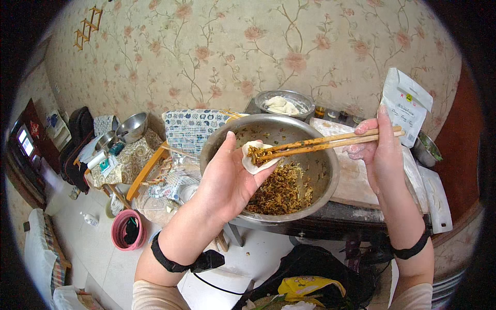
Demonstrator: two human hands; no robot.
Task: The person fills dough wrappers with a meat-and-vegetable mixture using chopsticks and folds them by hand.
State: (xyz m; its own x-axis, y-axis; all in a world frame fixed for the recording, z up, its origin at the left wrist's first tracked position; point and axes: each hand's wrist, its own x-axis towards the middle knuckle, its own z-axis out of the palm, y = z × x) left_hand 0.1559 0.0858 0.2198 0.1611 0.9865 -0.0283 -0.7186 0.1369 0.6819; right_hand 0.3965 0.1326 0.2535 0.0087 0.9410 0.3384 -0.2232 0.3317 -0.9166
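Observation:
My left hand cups a round white dough wrapper over a large steel bowl. A small heap of brown chopped filling sits on the wrapper. In my right hand is a pair of wooden chopsticks, held to the right of the bowl. Their stained tips touch the heap on the wrapper. More of the chopped filling mixture covers the bowl's bottom, partly hidden by my left hand. Flour whitens the fingers of my right hand.
Behind the bowl stands a metal basin with white dough. A floured board lies on the right, near a white paper bag and a bowl of greens. Wire racks are at left; a pink bucket stands on the floor.

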